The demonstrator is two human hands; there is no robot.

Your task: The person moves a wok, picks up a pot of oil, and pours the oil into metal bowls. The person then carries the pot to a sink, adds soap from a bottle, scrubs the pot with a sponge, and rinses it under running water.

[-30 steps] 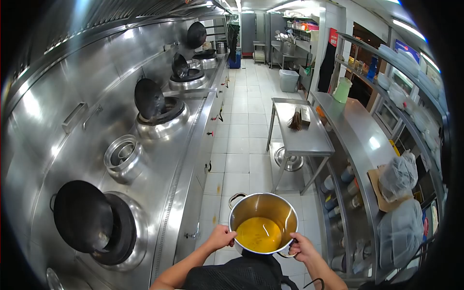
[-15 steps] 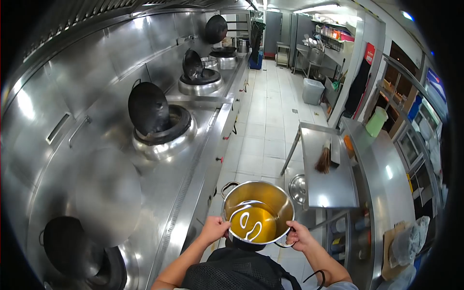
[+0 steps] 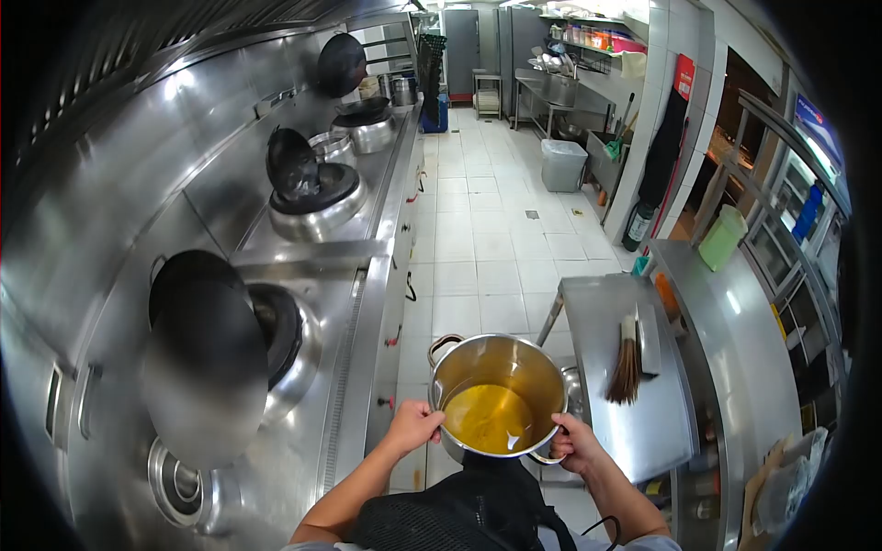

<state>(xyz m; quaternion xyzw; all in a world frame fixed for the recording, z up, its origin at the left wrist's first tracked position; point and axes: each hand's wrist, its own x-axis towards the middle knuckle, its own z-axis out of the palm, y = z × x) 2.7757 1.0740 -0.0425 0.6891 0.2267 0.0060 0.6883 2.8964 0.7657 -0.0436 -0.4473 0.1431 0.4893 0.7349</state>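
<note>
A deep stainless-steel pot point(image 3: 447, 367) with looped handles is held in front of my body. Yellow, oil-like liquid point(image 3: 491, 413) covers its bottom. My left hand point(image 3: 415, 428) is closed on the pot's near left edge, thumb at the rim. On the right, my right hand point(image 3: 577, 444) grips the pot near its lower right handle, fingers wrapped and partly hidden. The far left handle point(image 3: 447, 343) is free of my hands.
Left runs a steel range with tilted black woks, the closest point(image 3: 197, 275) partly behind a grey blur. At right stand a steel table point(image 3: 606, 303) holding a brush point(image 3: 626, 365) and a counter with a green jug point(image 3: 724, 237). A tiled floor aisle point(image 3: 459, 248) stretches ahead between them.
My view has advanced along the aisle: woks and table have come nearer, and the closest wok has dropped out of view. Both hands keep hold of the pot while the liquid's surface shifts.
</note>
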